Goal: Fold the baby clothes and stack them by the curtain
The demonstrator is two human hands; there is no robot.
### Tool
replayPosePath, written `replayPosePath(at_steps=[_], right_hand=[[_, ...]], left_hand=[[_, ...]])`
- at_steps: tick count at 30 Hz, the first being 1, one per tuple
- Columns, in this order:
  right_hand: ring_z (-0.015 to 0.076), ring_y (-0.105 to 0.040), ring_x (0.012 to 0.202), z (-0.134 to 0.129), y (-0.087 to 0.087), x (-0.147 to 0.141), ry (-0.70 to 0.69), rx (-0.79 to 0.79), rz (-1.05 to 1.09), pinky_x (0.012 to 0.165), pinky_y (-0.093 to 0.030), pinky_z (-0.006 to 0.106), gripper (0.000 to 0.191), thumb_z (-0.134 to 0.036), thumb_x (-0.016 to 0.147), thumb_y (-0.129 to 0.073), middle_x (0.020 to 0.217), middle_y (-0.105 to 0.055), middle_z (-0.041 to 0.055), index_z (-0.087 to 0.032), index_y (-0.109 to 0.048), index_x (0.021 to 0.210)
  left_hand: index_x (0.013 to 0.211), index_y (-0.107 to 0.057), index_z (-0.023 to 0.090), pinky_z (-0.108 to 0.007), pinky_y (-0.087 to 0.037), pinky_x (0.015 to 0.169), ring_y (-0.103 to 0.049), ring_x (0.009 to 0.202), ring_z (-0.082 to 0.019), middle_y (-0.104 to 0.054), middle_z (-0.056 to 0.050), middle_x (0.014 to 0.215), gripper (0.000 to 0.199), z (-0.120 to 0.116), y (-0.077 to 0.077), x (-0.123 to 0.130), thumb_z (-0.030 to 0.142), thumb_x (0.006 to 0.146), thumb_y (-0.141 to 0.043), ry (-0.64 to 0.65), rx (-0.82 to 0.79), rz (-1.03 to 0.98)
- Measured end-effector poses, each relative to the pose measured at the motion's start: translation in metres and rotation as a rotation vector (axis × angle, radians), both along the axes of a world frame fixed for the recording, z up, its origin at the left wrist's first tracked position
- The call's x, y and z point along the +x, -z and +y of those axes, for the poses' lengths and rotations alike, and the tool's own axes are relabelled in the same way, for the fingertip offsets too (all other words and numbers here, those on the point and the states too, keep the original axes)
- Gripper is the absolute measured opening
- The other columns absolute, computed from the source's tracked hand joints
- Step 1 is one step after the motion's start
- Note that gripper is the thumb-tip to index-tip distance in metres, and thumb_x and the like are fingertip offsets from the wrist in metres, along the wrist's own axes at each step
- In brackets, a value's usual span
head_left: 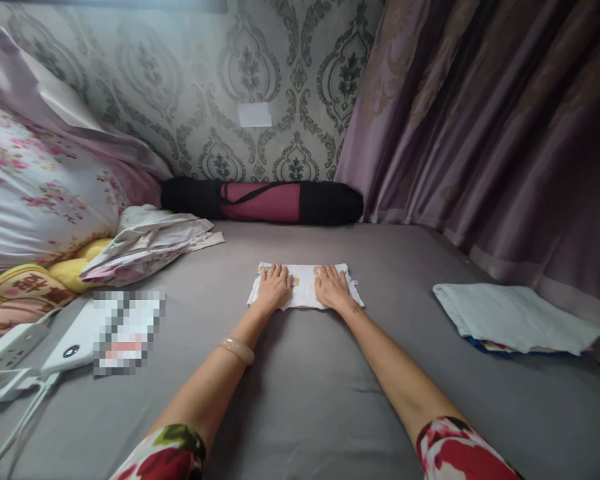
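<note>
A white cloth [306, 294] with small printed figures lies folded into a flat rectangle on the grey bed sheet [305, 393]. My left hand [274, 287] rests flat on its left part, fingers stretched away from me. On the right part lies my right hand [333, 287], palm down with the fingers slightly spread. Between the two hands a strip of the cloth shows, and a small tag sticks out at its right edge. Parts of the cloth are hidden under both palms.
Folded pale cloths [515, 317] lie to the right. On the left are a white power strip [13, 350], cables, a white device [75, 337], a crumpled garment [155, 240] and a floral pillow [40, 180]. A black and pink bag [263, 202] lies along the wall.
</note>
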State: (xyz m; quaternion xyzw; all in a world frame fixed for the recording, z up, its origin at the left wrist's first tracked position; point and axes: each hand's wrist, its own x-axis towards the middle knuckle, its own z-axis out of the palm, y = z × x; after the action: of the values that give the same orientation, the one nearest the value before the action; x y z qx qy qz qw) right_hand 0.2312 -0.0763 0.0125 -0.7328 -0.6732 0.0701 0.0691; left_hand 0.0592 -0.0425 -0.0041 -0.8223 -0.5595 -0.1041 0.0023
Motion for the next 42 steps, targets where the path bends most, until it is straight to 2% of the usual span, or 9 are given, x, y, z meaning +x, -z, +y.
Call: replayPosePath(at_steps=[7, 11, 15, 22, 26, 30, 36, 39, 42], right_hand=[[0.0249, -0.018, 0.146, -0.004, 0.0, 0.014, 0.035, 0.028, 0.002, 0.118, -0.01, 0.043, 0.058, -0.031, 0.098, -0.023, 0.157, -0.027, 0.0151, -0.003, -0.031, 0.148], [0.0261, -0.022, 0.145, -0.005, 0.001, 0.022, 0.038, -0.023, 0.024, 0.117, -0.014, 0.044, 0.058, -0.032, 0.098, -0.023, 0.156, -0.029, 0.0152, -0.003, -0.033, 0.147], [0.0267, -0.019, 0.145, -0.01, -0.002, 0.031, 0.052, 0.033, 0.006, 0.117, -0.013, 0.044, 0.059, -0.033, 0.099, -0.021, 0.157, -0.026, 0.0148, -0.003, -0.03, 0.149], [0.0264, -0.02, 0.145, -0.016, 0.005, 0.04, 0.094, -0.005, 0.012, 0.117, -0.017, 0.041, 0.059, -0.033, 0.099, -0.023, 0.158, -0.023, 0.0141, -0.004, -0.03, 0.149], [0.0236, -0.023, 0.145, -0.012, 0.003, 0.045, 0.106, -0.004, 0.126, 0.116, -0.02, 0.038, 0.058, -0.033, 0.098, -0.03, 0.158, -0.024, 0.0153, -0.006, -0.029, 0.149], [0.0173, -0.045, 0.133, -0.011, -0.007, 0.063, 0.213, 0.008, 0.369, 0.105, -0.035, 0.025, 0.053, -0.028, 0.096, -0.038, 0.147, -0.045, 0.0142, -0.01, -0.038, 0.145], [0.0163, -0.064, 0.109, -0.021, -0.016, 0.09, 0.342, -0.01, 0.395, 0.084, -0.048, 0.021, 0.039, -0.022, 0.095, -0.039, 0.124, -0.066, 0.0109, -0.012, -0.059, 0.128], [0.0198, -0.067, 0.102, -0.027, -0.02, 0.086, 0.385, -0.032, 0.371, 0.079, -0.049, 0.023, 0.03, -0.022, 0.091, -0.048, 0.111, -0.072, 0.0107, -0.016, -0.069, 0.112], [0.0242, -0.067, 0.103, -0.028, -0.024, 0.071, 0.419, -0.041, 0.35, 0.079, -0.05, 0.027, 0.028, -0.028, 0.088, -0.053, 0.11, -0.072, 0.0147, -0.016, -0.071, 0.106]], left_hand=[[0.136, -0.045, 0.012, -0.051, -0.023, 0.114, -0.029, 0.142, -0.03, -0.038, -0.017, 0.15, 0.049, 0.003, 0.0, -0.013, 0.037, 0.099, -0.024, -0.103, -0.031, -0.025], [0.133, -0.048, 0.011, -0.05, -0.029, 0.111, -0.032, 0.14, -0.03, -0.041, -0.018, 0.148, 0.05, 0.004, -0.005, -0.02, 0.039, 0.099, -0.025, -0.064, -0.107, 0.002], [0.137, -0.045, 0.011, -0.052, -0.023, 0.115, -0.029, 0.142, -0.03, -0.038, -0.018, 0.151, 0.052, 0.005, -0.01, -0.032, 0.039, 0.099, -0.023, -0.102, -0.074, 0.005], [0.142, -0.036, 0.011, -0.053, -0.023, 0.113, -0.027, 0.144, -0.027, -0.032, -0.021, 0.153, 0.054, 0.009, 0.002, -0.049, 0.04, 0.1, -0.018, -0.096, -0.165, 0.016], [0.139, -0.039, 0.012, -0.047, -0.031, 0.11, -0.039, 0.136, -0.029, -0.041, -0.02, 0.147, 0.054, 0.009, -0.001, -0.05, 0.043, 0.098, -0.024, -0.139, -0.158, -0.031], [0.137, -0.043, 0.008, -0.039, -0.041, 0.099, -0.054, 0.121, -0.031, -0.056, -0.022, 0.13, 0.058, 0.01, -0.013, -0.061, 0.044, 0.092, -0.036, -0.246, -0.143, -0.048], [0.11, -0.063, 0.008, -0.031, -0.049, 0.078, -0.067, 0.097, -0.028, -0.072, -0.017, 0.102, 0.045, 0.01, -0.036, -0.074, 0.04, 0.083, -0.048, -0.337, -0.325, -0.138], [0.082, -0.068, 0.013, -0.032, -0.049, 0.067, -0.068, 0.085, -0.03, -0.074, -0.014, 0.085, 0.033, 0.009, -0.043, -0.071, 0.042, 0.077, -0.051, -0.347, -0.35, -0.138], [0.057, -0.062, 0.018, -0.031, -0.047, 0.056, -0.067, 0.069, -0.029, -0.07, -0.011, 0.063, 0.031, 0.012, -0.041, -0.068, 0.043, 0.073, -0.051, -0.319, -0.371, -0.147]])
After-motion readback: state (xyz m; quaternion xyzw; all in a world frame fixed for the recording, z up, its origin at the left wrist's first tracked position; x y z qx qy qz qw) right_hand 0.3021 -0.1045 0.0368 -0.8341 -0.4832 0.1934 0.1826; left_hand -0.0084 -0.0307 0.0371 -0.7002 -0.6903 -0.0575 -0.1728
